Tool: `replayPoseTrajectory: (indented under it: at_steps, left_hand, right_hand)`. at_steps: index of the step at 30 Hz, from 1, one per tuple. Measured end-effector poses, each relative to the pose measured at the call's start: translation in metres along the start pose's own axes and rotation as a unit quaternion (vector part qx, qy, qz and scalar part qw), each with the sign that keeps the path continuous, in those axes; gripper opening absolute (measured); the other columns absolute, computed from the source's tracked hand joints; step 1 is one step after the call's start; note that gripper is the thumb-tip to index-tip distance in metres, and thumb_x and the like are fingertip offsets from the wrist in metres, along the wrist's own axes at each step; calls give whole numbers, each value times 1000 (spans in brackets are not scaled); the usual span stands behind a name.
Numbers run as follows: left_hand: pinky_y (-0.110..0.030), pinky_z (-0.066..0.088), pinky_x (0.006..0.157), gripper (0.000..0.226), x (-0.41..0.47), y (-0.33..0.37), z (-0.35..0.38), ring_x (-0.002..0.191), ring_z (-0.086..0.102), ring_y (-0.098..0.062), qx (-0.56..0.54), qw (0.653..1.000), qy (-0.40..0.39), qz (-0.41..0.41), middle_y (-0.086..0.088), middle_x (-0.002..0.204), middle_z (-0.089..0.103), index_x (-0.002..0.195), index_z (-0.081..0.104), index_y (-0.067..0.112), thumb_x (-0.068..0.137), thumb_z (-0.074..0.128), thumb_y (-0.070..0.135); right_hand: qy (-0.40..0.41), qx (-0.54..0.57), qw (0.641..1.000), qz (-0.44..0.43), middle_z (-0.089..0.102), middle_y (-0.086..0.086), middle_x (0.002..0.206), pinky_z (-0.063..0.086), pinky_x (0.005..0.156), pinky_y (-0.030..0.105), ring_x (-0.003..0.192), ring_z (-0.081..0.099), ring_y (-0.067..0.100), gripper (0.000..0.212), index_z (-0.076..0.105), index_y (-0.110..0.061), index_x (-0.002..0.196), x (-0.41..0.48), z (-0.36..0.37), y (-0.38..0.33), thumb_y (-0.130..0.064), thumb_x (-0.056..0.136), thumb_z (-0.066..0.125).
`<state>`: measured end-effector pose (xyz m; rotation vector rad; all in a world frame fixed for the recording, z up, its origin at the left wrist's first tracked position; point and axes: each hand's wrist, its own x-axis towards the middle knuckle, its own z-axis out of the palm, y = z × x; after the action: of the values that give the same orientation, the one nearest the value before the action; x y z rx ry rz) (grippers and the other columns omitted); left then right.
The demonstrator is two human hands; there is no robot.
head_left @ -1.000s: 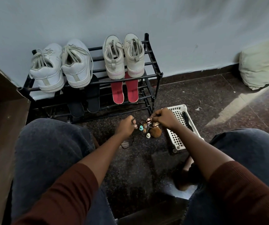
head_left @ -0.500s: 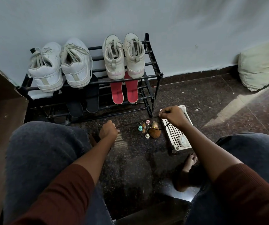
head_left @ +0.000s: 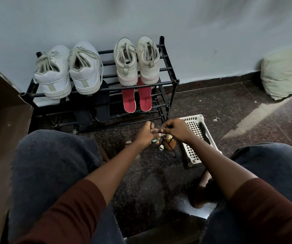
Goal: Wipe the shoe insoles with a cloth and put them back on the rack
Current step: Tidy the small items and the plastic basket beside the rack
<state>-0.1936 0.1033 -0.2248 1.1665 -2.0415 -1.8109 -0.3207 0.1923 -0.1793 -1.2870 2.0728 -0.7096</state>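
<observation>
— What's in those hands (head_left: 161,132)?
— Too small to tell; the trinkets (head_left: 166,141) are half covered.
— The black insoles (head_left: 92,108)?
— Toes hidden under the shoes (head_left: 67,71). The cushion (head_left: 284,74) runs off the right edge.

dim overall | daylight patch on floor (head_left: 258,113) right | edges bowed | foreground perhaps soft

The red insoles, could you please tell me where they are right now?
The red insoles lie on the black rack's lower shelf, right side, under the beige shoes, beside the black insoles.
</observation>
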Motion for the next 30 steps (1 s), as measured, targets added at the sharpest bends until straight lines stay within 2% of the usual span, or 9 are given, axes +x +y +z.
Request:
replayPoseTrajectory:
  at_steps: [3,6,8,11,14,16,21,25,30]
  left_hand:
    - [-22,33,51,41,-1,-2,-2,71,52,-15,20,1000,4,9,-14,85,57,76,28,21,86,63,1]
    - [-28,34,55,39,1,-7,-7,76,57,-19,45,999,28,8,-22,92,66,76,29,23,87,63,8]
    - [-33,36,64,38,1,-8,-10,80,58,-21,76,996,47,-1,-18,94,69,75,29,24,87,62,9]
    - [-32,40,75,30,-4,-10,-17,91,63,-20,134,987,82,-29,-9,95,71,78,34,19,87,61,8]
    - [-36,44,83,23,-4,-17,-26,102,60,-24,183,975,106,-69,-5,103,71,100,45,9,85,62,14]
    - [-38,46,83,22,-3,-20,-34,102,60,-27,199,968,122,-91,-4,104,69,95,44,13,84,62,17]
    - [-34,43,80,31,0,-19,-51,105,58,-31,206,954,174,-132,-10,116,63,109,48,9,85,63,21]
    - [-33,42,84,37,-3,-25,-60,112,54,-31,211,944,196,-164,-12,126,56,116,49,9,85,66,20]
    - [-35,43,88,40,-6,-33,-65,118,52,-32,235,931,206,-191,-12,132,53,123,48,8,88,63,19]
  right_hand:
    - [-7,4,1000,3,70,5,82,35,59,1,76,58,7,10,73,-7,88,-1,1,0,-11,82,67]
    - [-8,20,1000,17,71,8,84,37,59,2,76,60,9,11,73,-5,88,-1,-1,4,-10,82,67]
    - [-1,25,999,24,71,6,83,38,57,2,73,59,7,11,73,-4,88,-2,-3,7,-9,81,67]
    - [9,30,999,28,70,4,81,40,61,9,70,59,6,9,74,-6,86,-2,-7,9,-9,81,67]
    - [20,30,999,38,72,6,84,47,70,22,74,61,12,9,74,-8,85,0,-12,12,-10,81,66]
    - [28,42,998,42,73,9,87,50,75,28,77,64,15,9,74,-7,86,1,-16,13,-8,81,67]
    - [62,53,995,52,70,5,83,38,55,6,59,55,-6,10,73,-4,87,-2,-33,15,-6,81,66]
    - [96,60,992,61,70,5,83,43,68,21,78,60,11,9,73,-6,86,-6,-44,21,-10,82,66]
    - [107,52,989,83,71,7,83,48,71,32,78,63,22,6,73,-11,83,-9,-52,31,-13,82,67]
